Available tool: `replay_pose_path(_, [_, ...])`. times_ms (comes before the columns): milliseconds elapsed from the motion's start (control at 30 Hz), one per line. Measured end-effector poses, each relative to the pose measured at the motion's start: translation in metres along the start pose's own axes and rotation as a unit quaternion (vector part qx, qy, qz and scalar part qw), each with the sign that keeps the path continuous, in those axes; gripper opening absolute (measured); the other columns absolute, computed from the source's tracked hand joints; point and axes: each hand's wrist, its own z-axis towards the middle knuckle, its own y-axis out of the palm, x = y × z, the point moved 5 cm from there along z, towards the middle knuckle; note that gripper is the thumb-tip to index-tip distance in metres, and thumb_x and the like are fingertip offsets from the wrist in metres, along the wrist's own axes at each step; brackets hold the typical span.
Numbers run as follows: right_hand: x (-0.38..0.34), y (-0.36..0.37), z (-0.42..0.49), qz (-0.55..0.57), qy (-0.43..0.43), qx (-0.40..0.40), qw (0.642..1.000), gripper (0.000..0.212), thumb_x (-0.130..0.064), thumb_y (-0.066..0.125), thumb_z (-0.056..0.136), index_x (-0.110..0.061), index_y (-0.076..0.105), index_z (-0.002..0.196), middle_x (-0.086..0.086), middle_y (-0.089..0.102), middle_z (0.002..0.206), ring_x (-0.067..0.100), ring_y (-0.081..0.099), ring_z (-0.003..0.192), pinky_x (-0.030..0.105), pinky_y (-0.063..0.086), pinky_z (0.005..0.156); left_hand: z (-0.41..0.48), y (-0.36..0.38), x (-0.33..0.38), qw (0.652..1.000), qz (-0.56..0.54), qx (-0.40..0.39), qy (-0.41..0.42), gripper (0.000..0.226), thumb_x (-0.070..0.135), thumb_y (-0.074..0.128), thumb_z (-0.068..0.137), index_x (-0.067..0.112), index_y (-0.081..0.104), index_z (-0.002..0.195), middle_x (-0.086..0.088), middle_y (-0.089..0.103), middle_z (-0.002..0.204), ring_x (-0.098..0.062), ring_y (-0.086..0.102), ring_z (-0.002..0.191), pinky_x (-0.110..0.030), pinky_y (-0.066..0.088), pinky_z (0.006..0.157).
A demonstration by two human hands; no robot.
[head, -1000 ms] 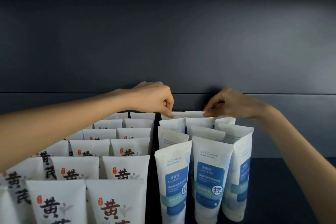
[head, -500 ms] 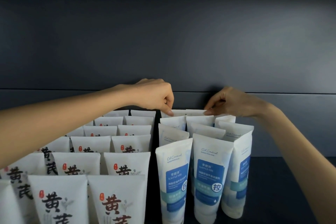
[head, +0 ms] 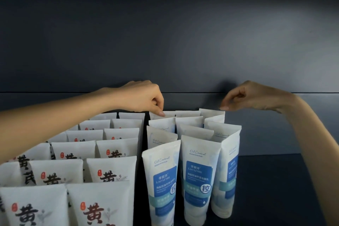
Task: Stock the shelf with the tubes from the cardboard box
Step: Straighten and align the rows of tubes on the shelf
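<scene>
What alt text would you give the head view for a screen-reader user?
Two bare hands reach to the back row of blue-labelled tubes standing on a dark shelf: the left hand pinches the back-left tube at its top edge, the right hand, fingers curled, touches the back-right tube at its top corner. Rows of white tubes with black characters stand to their left.
</scene>
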Motion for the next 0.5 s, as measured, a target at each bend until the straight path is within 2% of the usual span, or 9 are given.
replay_pose_path(133, [0.002, 0.004, 0.001, -0.009, 0.01, -0.021, 1.0, 0.002, -0.03, 0.076, 0.076, -0.03, 0.076, 0.078, -0.005, 0.074, 0.09, 0.005, 0.066, 0.087, 0.02, 0.044, 0.087, 0.0, 0.0, -0.002, 1.0, -0.003, -0.005, -0.001, 0.02, 0.048, 0.066, 0.081, 0.032, 0.067, 0.069, 0.005, 0.037, 0.045, -0.012, 0.043, 0.055, -0.025, 0.033, 0.053])
replay_pose_path(233, [0.003, 0.006, 0.004, -0.002, 0.008, -0.019, 1.0, 0.003, -0.024, 0.075, 0.078, -0.027, 0.076, 0.077, -0.01, 0.074, 0.085, -0.003, 0.064, 0.08, 0.017, 0.044, 0.083, -0.001, -0.001, -0.002, 1.0, -0.005, -0.011, -0.003, 0.021, 0.048, 0.065, 0.081, 0.032, 0.066, 0.068, 0.006, 0.036, 0.043, -0.008, 0.039, 0.05, -0.024, 0.031, 0.052])
replay_pose_path(400, [0.009, 0.007, 0.008, -0.01, 0.007, -0.012, 1.0, 0.008, -0.018, 0.073, 0.081, -0.024, 0.074, 0.076, -0.009, 0.073, 0.077, -0.005, 0.059, 0.068, 0.013, 0.042, 0.072, -0.002, -0.002, -0.003, 1.0, 0.0, -0.025, -0.011, 0.02, 0.047, 0.065, 0.082, 0.03, 0.068, 0.071, 0.008, 0.037, 0.04, -0.006, 0.039, 0.049, -0.023, 0.03, 0.051])
replay_pose_path(500, [0.009, 0.012, 0.01, -0.007, 0.003, -0.017, 1.0, 0.01, -0.015, 0.073, 0.081, -0.024, 0.074, 0.075, -0.008, 0.072, 0.078, -0.004, 0.059, 0.068, 0.015, 0.043, 0.074, -0.002, -0.002, -0.003, 0.999, 0.005, -0.029, -0.014, 0.021, 0.047, 0.065, 0.082, 0.03, 0.067, 0.07, 0.008, 0.037, 0.04, -0.005, 0.04, 0.048, -0.023, 0.029, 0.051])
